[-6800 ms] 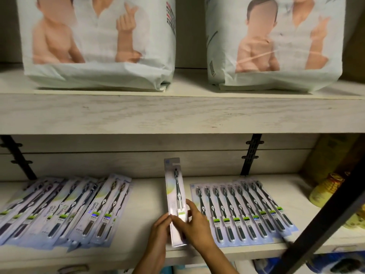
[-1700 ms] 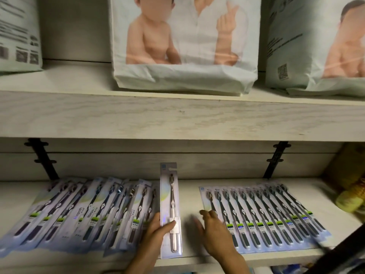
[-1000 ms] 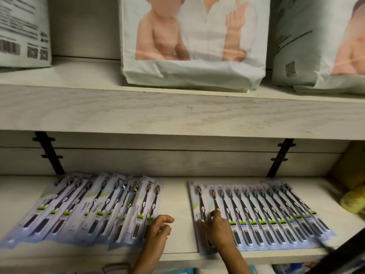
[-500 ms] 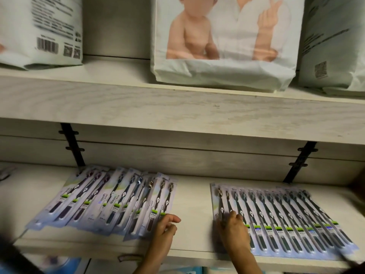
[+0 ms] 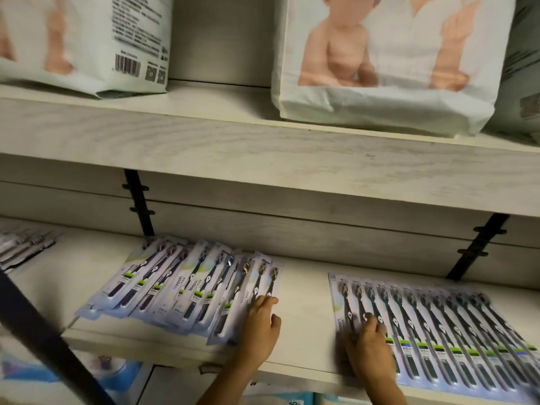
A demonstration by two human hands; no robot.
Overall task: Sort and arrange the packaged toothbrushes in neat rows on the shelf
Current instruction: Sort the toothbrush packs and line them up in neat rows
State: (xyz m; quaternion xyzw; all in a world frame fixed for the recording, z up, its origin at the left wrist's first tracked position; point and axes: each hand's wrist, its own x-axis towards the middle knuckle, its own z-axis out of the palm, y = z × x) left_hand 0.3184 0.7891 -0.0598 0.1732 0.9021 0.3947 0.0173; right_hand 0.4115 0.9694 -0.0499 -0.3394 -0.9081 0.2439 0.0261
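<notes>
Two hands lay at the shelf [image 5: 305,305] front. The left hand [image 5: 260,325], fingers loosely straight, rested on the fanned left pile [image 5: 181,287]. The right hand [image 5: 368,344] pressed flat on the neat right row [image 5: 453,331] (roughly twelve packs; blur forbade counting). Behind stood two black brackets [image 5: 138,206], and above, three nappy bags [image 5: 380,68].

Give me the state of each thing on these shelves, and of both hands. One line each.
Left bunch of packs: lying flat, fanned unevenly.
Right row of packs: lying flat, evenly overlapped.
Left hand: open, fingers resting on the left bunch's rightmost pack.
Right hand: open, fingers on the right row's leftmost packs.
Diaper bags: upright on the upper shelf.
</notes>
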